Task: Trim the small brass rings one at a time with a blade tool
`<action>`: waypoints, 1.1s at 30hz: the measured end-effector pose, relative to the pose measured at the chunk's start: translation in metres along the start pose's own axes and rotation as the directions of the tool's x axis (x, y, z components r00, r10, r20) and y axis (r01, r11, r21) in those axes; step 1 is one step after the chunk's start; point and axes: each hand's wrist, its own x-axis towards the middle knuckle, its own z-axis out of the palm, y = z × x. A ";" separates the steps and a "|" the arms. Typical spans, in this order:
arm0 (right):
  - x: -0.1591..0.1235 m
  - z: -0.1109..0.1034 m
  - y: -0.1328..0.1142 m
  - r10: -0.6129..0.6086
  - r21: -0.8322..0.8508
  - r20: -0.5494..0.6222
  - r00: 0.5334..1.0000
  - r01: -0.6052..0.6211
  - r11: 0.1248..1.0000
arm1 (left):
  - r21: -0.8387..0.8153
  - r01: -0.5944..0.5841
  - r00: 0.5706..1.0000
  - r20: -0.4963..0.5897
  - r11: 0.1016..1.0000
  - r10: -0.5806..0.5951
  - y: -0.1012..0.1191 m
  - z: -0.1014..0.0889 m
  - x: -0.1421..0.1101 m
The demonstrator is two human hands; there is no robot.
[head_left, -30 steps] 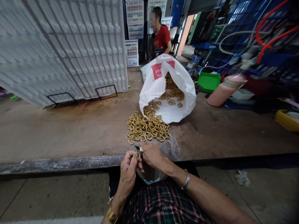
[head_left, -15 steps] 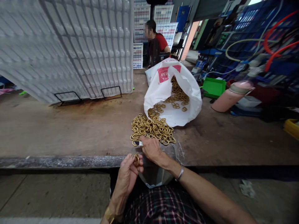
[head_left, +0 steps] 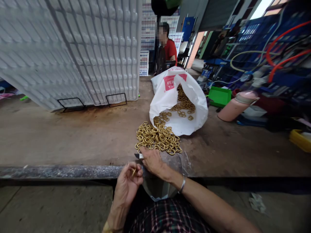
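My left hand (head_left: 128,183), palm up just off the table's front edge, pinches a brass-coloured ring (head_left: 133,172) between thumb and fingers. The ring is turned nearly edge-on. To its right, my right hand (head_left: 154,163) is closed around what looks like a small knife (head_left: 139,156), its dark pointed blade and white part sticking out toward the left; the rest is hidden in the fist. Just beyond that hand lies a heap of similar rings (head_left: 157,139). They spill from the mouth of a white plastic sack (head_left: 187,126) lying on its side, with more rings inside.
The wooden table (head_left: 73,139) has a worn front edge. White ribbed trays (head_left: 104,55) stand on it at left, on black wire supports. At right are a green tray (head_left: 220,97), a pink bottle (head_left: 235,106) and a yellow bin (head_left: 300,139). A person in red (head_left: 170,50) sits beyond.
My left hand has shifted slightly left and down, and the ring has turned from face-on to nearly edge-on. My right hand, still with the knife, has moved slightly left, away from the heap.
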 end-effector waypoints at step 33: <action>-0.017 0.000 0.034 0.012 0.934 0.091 0.996 -0.089 0.346 | 0.785 -0.297 0.912 0.064 0.543 0.406 -0.020 0.009 0.027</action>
